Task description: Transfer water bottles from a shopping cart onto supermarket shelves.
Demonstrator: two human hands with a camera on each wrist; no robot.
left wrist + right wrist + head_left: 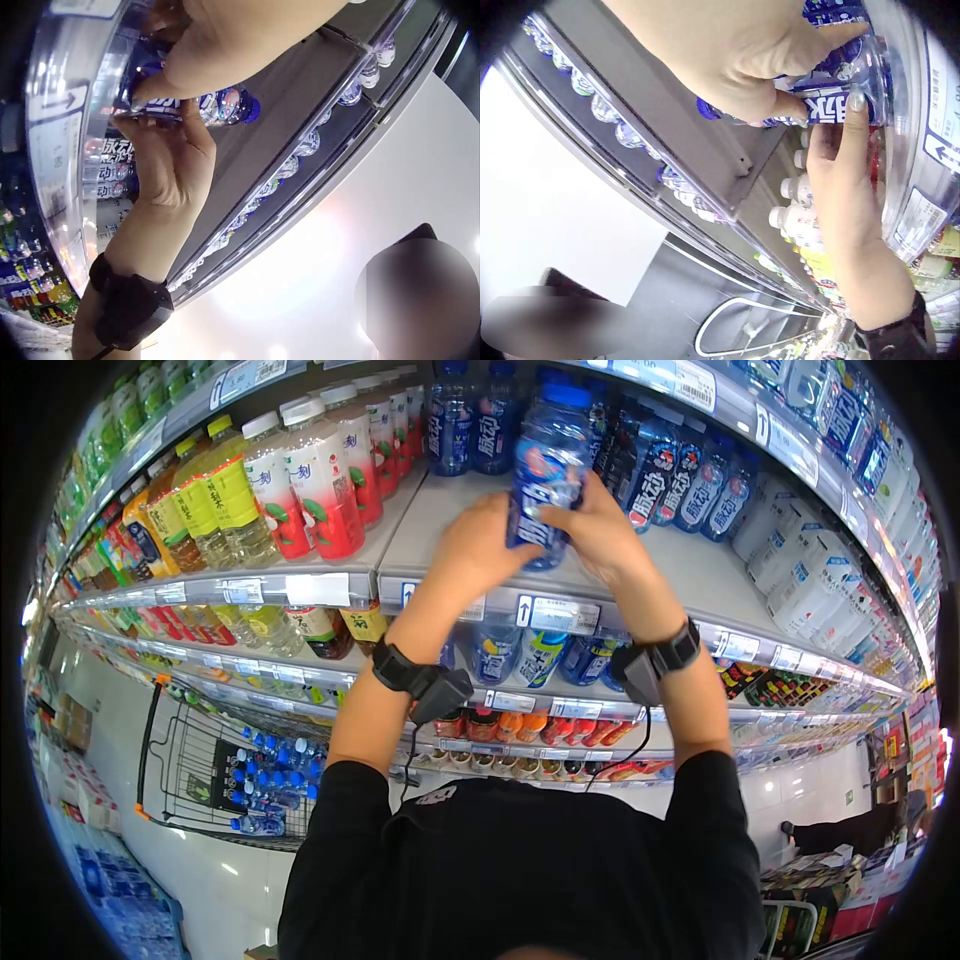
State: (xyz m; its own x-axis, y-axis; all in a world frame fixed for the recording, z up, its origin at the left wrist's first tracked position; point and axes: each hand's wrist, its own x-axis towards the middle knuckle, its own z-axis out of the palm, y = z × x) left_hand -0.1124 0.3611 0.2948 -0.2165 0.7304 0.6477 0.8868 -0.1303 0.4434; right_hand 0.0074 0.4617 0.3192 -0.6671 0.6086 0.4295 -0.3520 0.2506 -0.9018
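A blue-capped bottle [549, 460] stands roughly upright at the front of the middle shelf [450, 500], held between both hands. The left hand [481, 547] grips its lower left side, thumb across the label. On its right side is the right hand [603, 532], its thumb also over the label. In the left wrist view the bottle [225, 106] shows between the left hand [247, 37] and the right hand [169, 154]. The right wrist view has the bottle [832, 105] with the right hand [735, 56] and left hand [847, 187] around it.
More blue-capped bottles [655, 465] stand behind and to the right. Red-and-white bottles [325, 485] line the shelf at left. White cartons [815, 575] are at right. A cart [190, 760] holding several blue-capped bottles stands on the floor at lower left.
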